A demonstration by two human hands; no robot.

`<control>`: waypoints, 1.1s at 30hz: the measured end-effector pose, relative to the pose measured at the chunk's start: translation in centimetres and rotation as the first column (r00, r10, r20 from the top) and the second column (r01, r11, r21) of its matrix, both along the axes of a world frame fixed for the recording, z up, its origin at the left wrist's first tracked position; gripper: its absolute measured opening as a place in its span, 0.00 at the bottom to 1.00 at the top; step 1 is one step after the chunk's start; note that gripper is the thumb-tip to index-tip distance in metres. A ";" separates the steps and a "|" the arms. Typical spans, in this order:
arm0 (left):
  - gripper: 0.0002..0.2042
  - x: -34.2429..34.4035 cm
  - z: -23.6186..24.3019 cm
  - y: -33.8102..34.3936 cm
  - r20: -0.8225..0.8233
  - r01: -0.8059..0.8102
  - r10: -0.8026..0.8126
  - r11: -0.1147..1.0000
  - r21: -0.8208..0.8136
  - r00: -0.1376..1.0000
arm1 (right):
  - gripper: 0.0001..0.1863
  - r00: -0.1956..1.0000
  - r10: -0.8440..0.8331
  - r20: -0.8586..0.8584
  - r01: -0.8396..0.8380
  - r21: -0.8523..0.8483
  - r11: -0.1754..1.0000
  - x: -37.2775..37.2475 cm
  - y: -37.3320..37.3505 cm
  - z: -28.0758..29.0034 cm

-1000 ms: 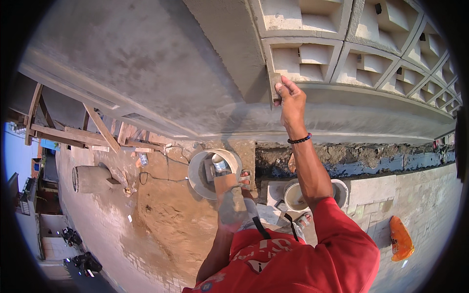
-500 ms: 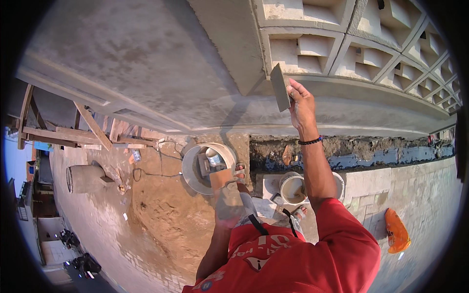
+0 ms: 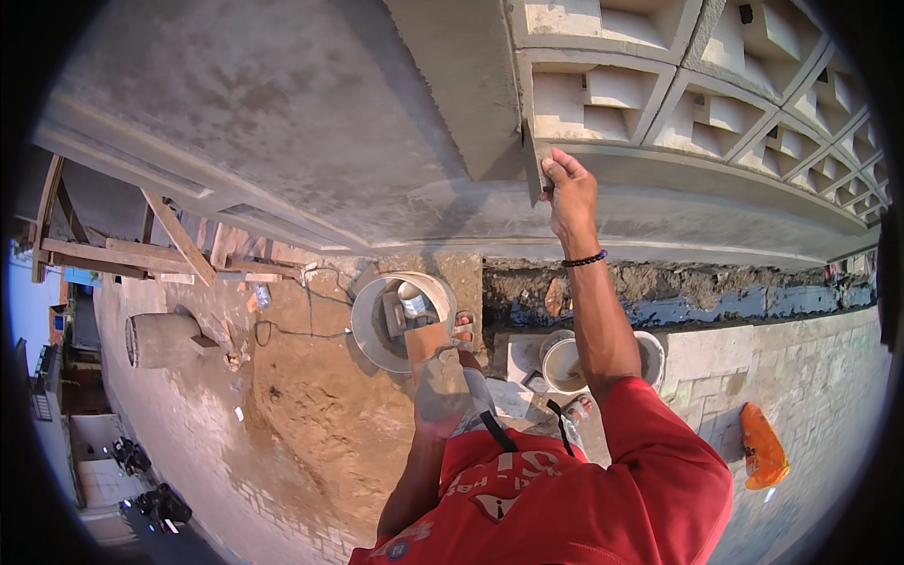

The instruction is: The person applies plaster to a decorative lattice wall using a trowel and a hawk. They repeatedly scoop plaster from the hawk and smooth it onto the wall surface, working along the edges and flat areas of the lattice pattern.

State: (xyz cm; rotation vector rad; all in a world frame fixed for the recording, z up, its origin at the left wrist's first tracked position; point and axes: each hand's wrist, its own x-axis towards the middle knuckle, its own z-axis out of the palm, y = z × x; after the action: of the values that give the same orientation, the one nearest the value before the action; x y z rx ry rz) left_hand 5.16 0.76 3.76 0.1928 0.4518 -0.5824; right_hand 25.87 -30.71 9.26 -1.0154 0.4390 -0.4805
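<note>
Near the corner where the plastered wall [image 3: 414, 202] meets the vent blocks, my right hand [image 3: 571, 184] pinches a thin, flat, grey scraper plate [image 3: 533, 162]. The plate is seen nearly edge-on and sits at the corner of the plaster band; whether it touches all along its edge cannot be told. Low in front of my body, my left hand [image 3: 436, 426] supports a small brownish mortar board [image 3: 427, 341]. Wet grey mortar [image 3: 443, 384] covers the end of the board closer to me. My left fingers are mostly hidden by the board and mortar.
A large round tub [image 3: 363, 325] with smaller things inside stands beside my feet. Two buckets, one a pale bucket [image 3: 563, 365], stand under my right arm. Beyond them runs a ditch with dark water [image 3: 697, 309]. Left are a concrete cylinder [image 3: 162, 341], timber [image 3: 179, 240] and sand [image 3: 320, 405].
My right hand has shifted slightly left and turned the scraper plate from showing its broad face to nearly edge-on, at the wall corner. My left hand and the mortar board stay put.
</note>
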 end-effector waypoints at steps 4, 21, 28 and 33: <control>0.21 0.6 1.8 -1.2 0.113 0.061 -0.038 0.975 -0.212 0.993 | 0.20 0.999 -0.041 0.030 0.042 -0.029 0.999 0.0 0.7 2.3; 0.15 -1.7 0.3 1.0 0.004 0.084 -0.091 0.934 0.347 0.996 | 0.21 0.945 -0.046 0.325 -0.059 0.304 0.951 -4.2 -3.9 4.1; 0.14 -1.1 1.8 0.9 0.054 0.113 -0.158 0.870 0.480 0.986 | 0.19 0.974 0.025 0.226 -0.126 0.443 0.888 -3.6 -0.7 -1.4; 0.16 -1.4 1.6 0.2 0.048 0.107 -0.142 0.890 0.443 0.989 | 0.20 0.989 0.041 0.139 -0.083 0.311 0.947 -1.7 -0.6 -1.1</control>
State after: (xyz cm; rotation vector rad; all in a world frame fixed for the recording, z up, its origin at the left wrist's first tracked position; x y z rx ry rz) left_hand 3.74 0.99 5.38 0.6813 0.4928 -0.5898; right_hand 24.22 -31.32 8.13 -0.6809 0.3519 -0.4017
